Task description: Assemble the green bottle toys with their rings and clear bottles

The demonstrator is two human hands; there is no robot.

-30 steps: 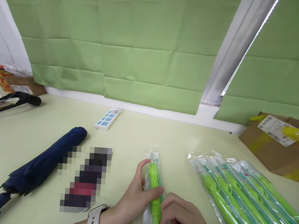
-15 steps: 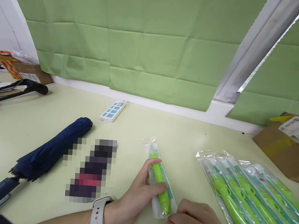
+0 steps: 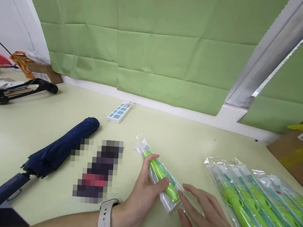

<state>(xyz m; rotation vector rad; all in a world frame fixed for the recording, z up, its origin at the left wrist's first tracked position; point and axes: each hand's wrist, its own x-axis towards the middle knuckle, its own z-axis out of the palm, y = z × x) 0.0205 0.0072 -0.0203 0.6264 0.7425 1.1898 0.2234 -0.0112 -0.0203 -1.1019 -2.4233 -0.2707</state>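
Green plastic handle in a clear sleeve: packaged toothbrush (image 3: 159, 178) lies on the table (image 3: 36, 133), tilted, head end away from the person. Left hand (image 3: 141, 199) curls round its middle, thumb and fingers pinching the pack. Right hand (image 3: 206, 214) flat and spread, fingertips touching the sleeve's near end. Just right of the right hand, a row of packaged toothbrushes (image 3: 259, 207). Left of the left hand, a folded navy umbrella (image 3: 60, 148); beyond, a power strip (image 3: 120, 112). Cardboard box (image 3: 294, 154) far right. Risk, as judged: the slick sleeve could slide under the fingertips, or the brush could shoot out through the far end if squeezed hard.
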